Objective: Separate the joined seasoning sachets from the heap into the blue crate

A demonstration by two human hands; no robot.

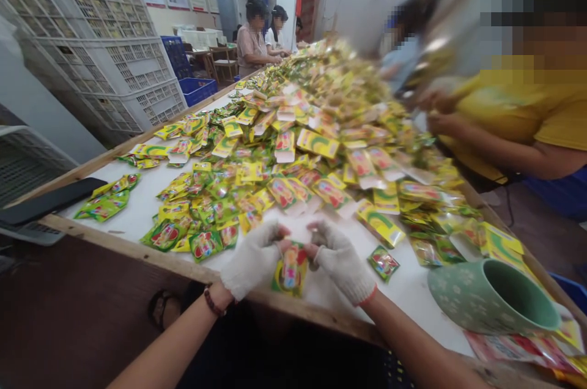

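Near the front edge of the table, a small printed packet [290,271] in yellow and green is held up between my two hands. My left hand [251,260], in a white fingertip-less glove, pinches its upper left side. On the other side, the thumb and fingers of my right hand [343,263], gloved the same way, close on its upper right edge. Flat yellow cartons [318,143] with open flaps lie heaped just beyond the hands. Shiny green sachets [205,244] are piled to the left, and one single sachet [384,263] lies right of my right hand.
A green flowered cup [452,297] lies on its side at the right front. A dark flat object [52,200] rests on the left corner of the white table [121,243]. Stacked white crates [114,65] stand left. A co-worker in yellow [513,107] works at the right; others are farther back.
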